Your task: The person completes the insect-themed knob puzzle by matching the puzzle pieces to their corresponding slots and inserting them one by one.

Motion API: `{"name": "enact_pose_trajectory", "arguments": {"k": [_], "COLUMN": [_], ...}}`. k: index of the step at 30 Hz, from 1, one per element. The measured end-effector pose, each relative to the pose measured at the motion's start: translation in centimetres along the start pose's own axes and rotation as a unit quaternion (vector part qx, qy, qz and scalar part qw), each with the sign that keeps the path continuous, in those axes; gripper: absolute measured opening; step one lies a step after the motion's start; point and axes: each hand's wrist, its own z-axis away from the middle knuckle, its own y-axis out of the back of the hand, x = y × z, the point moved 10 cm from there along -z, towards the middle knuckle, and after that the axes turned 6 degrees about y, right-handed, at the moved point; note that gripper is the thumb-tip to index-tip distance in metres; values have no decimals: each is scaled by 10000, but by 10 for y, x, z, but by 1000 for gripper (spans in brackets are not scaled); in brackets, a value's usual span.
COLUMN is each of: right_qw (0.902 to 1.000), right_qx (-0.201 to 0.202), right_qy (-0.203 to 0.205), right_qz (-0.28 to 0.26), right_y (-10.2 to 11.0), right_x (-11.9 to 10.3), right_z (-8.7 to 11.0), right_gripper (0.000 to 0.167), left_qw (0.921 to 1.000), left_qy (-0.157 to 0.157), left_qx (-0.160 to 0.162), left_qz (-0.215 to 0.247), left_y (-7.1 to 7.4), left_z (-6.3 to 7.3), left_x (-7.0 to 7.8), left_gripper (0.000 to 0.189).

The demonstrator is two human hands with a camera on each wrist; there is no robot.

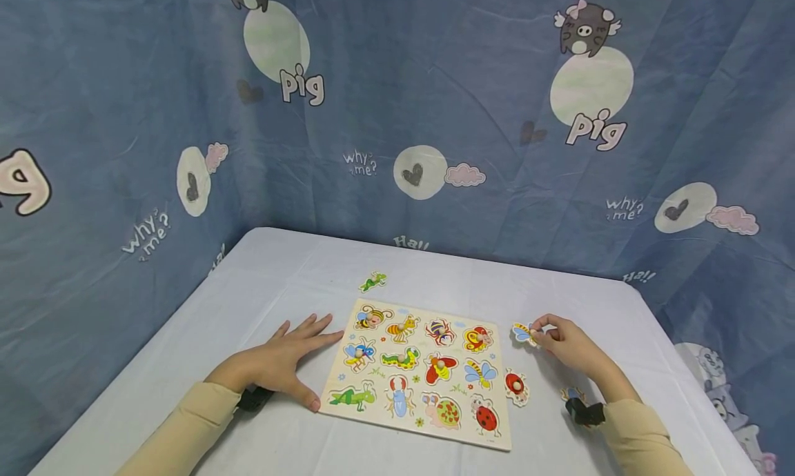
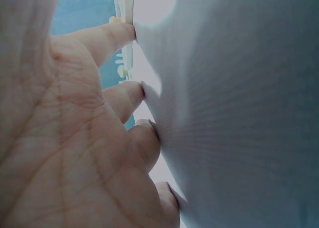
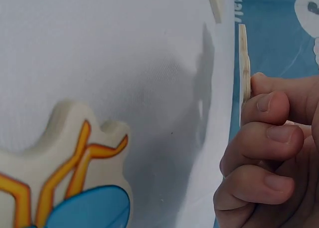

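Observation:
Between thumb and fingers, my right hand [image 1: 568, 345] pinches a dragonfly puzzle piece [image 1: 524, 333] with blue wings and a striped body, just off the board's right edge. The right wrist view shows this piece [image 3: 244, 63] edge-on, lifted above the table. A wooden insect puzzle board [image 1: 404, 426] lies flat in front of me. Its upper pictures mostly carry knobs; the dragonfly picture [image 1: 480, 374] and the bottom row show none. My left hand [image 1: 279, 359] lies spread on the table, with its thumb at the board's lower left corner and its fingertips along the left edge.
A loose ladybug piece [image 1: 516, 387] lies right of the board. Below my right wrist is a blue beetle piece [image 3: 89, 208], partly hidden by the wrist camera [image 1: 584, 412] in the head view. A green grasshopper piece [image 1: 373, 281] sits behind the board on the white table [image 1: 298, 269].

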Motion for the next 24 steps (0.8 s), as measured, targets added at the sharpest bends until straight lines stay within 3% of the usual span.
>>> {"name": "enact_pose_trajectory", "arguments": {"k": [24], "right_qw": [9993], "right_qx": [-64], "right_qy": [174], "right_qz": [-317], "right_y": [-9], "right_x": [-20], "right_z": [13], "right_gripper": [23], "left_qw": [10000], "left_qy": [-23], "left_qx": [-6], "left_qz": [28], "left_y": [1], "left_z": [1], "left_x": [2], "left_gripper": [128]}}
